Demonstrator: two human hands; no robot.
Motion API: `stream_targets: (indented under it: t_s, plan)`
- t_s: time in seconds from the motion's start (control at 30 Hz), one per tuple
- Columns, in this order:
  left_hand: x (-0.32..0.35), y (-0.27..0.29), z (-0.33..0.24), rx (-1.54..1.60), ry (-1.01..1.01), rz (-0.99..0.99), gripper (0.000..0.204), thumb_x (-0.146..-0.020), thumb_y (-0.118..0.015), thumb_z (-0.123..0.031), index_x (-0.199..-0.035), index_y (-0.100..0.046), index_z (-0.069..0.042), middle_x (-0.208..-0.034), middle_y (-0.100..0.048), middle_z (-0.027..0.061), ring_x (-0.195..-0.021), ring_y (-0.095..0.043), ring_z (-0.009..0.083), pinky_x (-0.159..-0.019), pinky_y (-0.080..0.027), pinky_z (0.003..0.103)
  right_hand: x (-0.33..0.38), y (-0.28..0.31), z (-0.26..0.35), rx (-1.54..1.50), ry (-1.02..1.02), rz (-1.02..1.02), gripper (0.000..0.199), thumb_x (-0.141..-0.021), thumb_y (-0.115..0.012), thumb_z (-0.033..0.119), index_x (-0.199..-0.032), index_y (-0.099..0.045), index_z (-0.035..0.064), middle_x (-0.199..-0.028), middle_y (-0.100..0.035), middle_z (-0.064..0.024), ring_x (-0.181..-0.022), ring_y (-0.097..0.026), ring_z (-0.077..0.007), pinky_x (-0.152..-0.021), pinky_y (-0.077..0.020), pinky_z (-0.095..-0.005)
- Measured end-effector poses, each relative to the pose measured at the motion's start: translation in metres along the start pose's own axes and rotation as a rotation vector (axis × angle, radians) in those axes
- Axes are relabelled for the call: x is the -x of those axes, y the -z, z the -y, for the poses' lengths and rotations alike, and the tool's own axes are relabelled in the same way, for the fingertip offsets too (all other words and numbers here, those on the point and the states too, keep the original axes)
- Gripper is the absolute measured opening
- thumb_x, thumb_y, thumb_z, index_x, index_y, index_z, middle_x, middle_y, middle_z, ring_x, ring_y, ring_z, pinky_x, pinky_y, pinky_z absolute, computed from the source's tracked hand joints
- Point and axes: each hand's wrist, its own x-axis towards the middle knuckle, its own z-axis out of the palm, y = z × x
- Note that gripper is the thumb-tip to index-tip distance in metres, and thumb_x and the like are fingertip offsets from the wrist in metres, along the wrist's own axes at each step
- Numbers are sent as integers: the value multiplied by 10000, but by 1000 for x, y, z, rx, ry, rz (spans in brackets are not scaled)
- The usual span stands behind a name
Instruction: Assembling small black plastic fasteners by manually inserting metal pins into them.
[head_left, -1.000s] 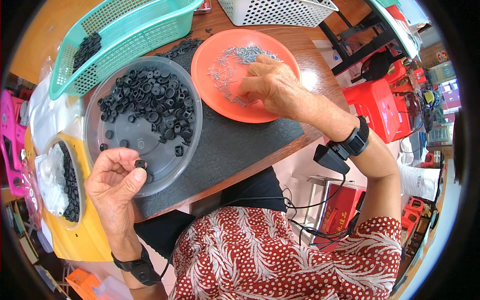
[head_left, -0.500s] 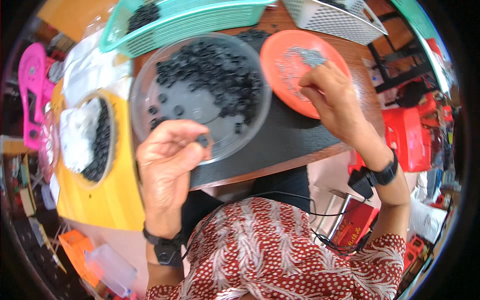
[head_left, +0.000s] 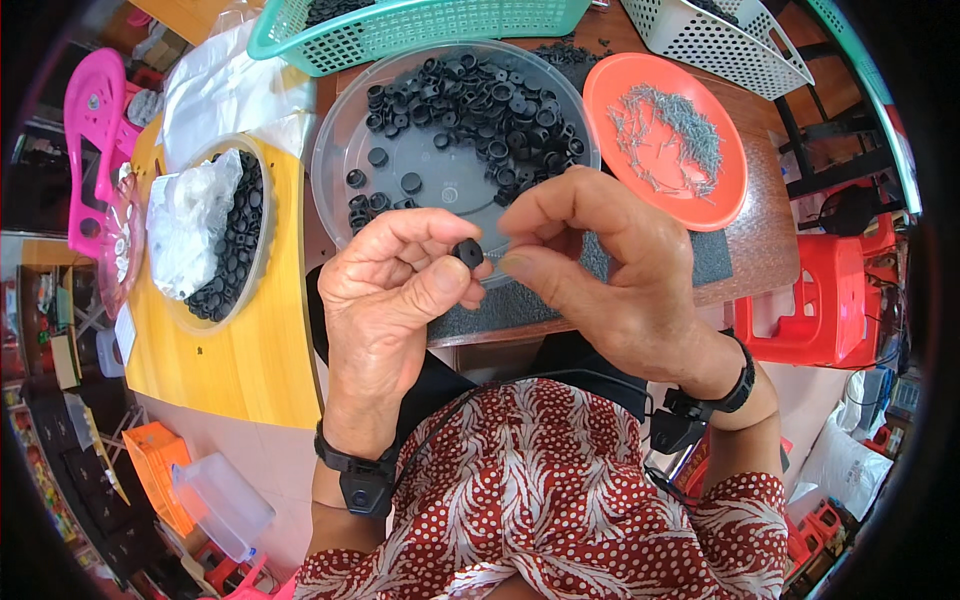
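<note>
My left hand (head_left: 395, 290) pinches a small black rubber ring (head_left: 467, 252) between thumb and fingers, close to my chest. My right hand (head_left: 610, 270) is right beside it, thumb and forefinger closed on a thin metal pin (head_left: 503, 253) that points at the ring. Behind the hands a clear round tray (head_left: 345, 150) holds several more black rings. An orange plate (head_left: 720, 195) with a heap of thin metal pins (head_left: 670, 125) sits at the right.
A clear bowl (head_left: 262, 255) of black rings and a crumpled plastic bag stands on a yellow board (head_left: 240, 360) at the left. A teal basket (head_left: 420, 25) and a white basket (head_left: 720, 40) are at the back. Red stools (head_left: 830, 300) stand at the right.
My right hand left the orange plate and came down to meet my left hand. My left hand lifted the black ring from the tray's edge toward my chest.
</note>
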Motion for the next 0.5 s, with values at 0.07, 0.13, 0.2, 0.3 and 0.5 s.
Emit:
stream_targets:
  t_s: [0.07,0.13,0.2,0.3,0.5]
  plan:
    - [1,-1,0,-47,-22,-19,311,-735,-733,-123,-952,-571,31,-844,-619,84,-675,-596,148,-618,-502,250,1,-2,-1,-5,2,-8,184,-749,-659,-7,-923,-599,-11,-792,-578,-23,-681,-517,-68,-605,-430,-212]
    - [0,0,2,-47,-27,-19,318,-728,-739,-117,-955,-573,31,-842,-622,84,-673,-597,145,-625,-502,248,0,-4,-2,-11,3,-16,183,-748,-662,0,-920,-600,-9,-788,-577,-21,-675,-514,-65,-599,-430,-211]
    - [1,3,4,-46,-31,-17,325,-720,-745,-111,-958,-575,31,-840,-625,84,-672,-597,142,-632,-503,246,0,-4,-3,-53,-27,-11,184,-746,-668,13,-916,-601,-9,-784,-577,-18,-679,-513,-60,-598,-425,-204]
    - [2,5,4,-59,-47,27,271,-731,-707,21,-978,-598,43,-864,-621,45,-762,-576,83,-721,-478,204,1,-2,0,-95,-119,20,188,-743,-674,21,-914,-601,-8,-784,-578,-13,-685,-513,-56,-594,-420,-199]
    - [4,2,3,-173,-89,21,254,-732,-699,32,-972,-617,45,-876,-602,36,-792,-564,91,-764,-452,207,2,-4,-2,-198,-149,4,131,-748,-603,-38,-871,-559,-45,-711,-594,-79,-659,-576,-96,-575,-471,-234]
